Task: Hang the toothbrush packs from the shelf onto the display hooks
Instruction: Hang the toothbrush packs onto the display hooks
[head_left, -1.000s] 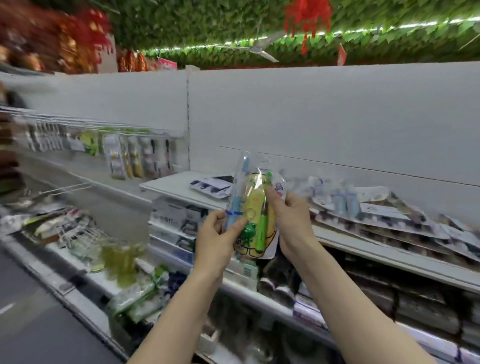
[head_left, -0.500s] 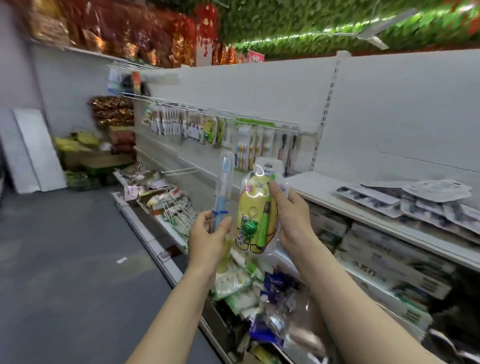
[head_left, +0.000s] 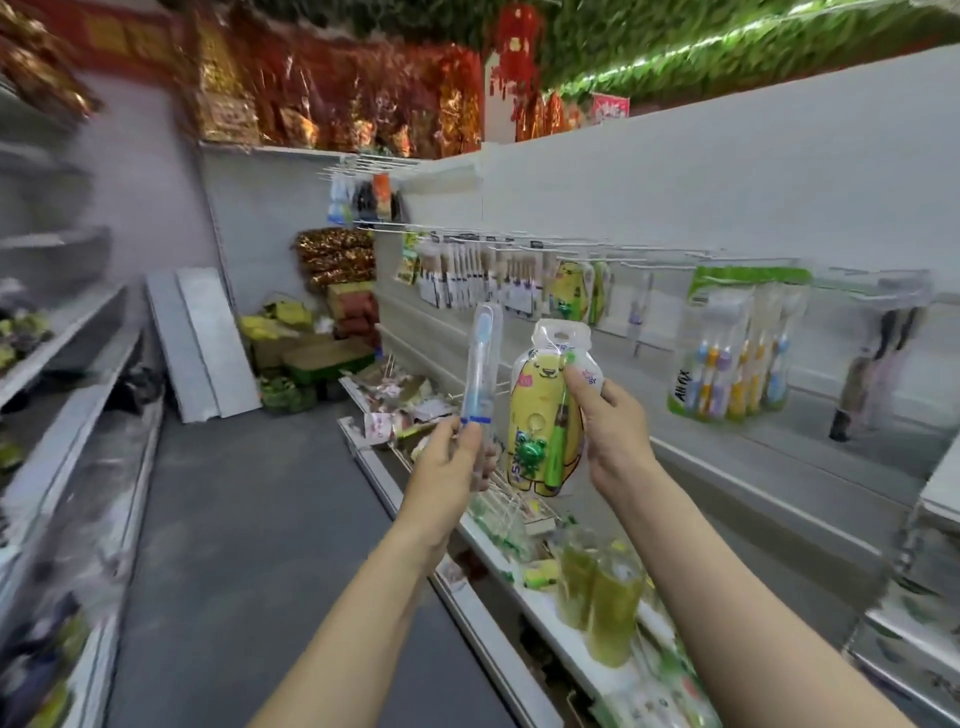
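Turning further left, we are bringing the hook rail (head_left: 519, 244) nearer; left hand (head_left: 452, 462) is gripping the blue toothbrush (head_left: 480, 364), right hand (head_left: 610, 421) pinching the yellow pack (head_left: 535, 410) upright, hanging hole uppermost for hooking.

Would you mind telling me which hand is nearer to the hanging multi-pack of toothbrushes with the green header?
Right. The right hand, holding the yellow bear pack, is just left of the multi-pack; the left hand, holding the blue toothbrush, is farther left.

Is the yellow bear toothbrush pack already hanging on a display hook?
No, the right hand holds the yellow bear toothbrush pack in the air, in front of the display hooks.
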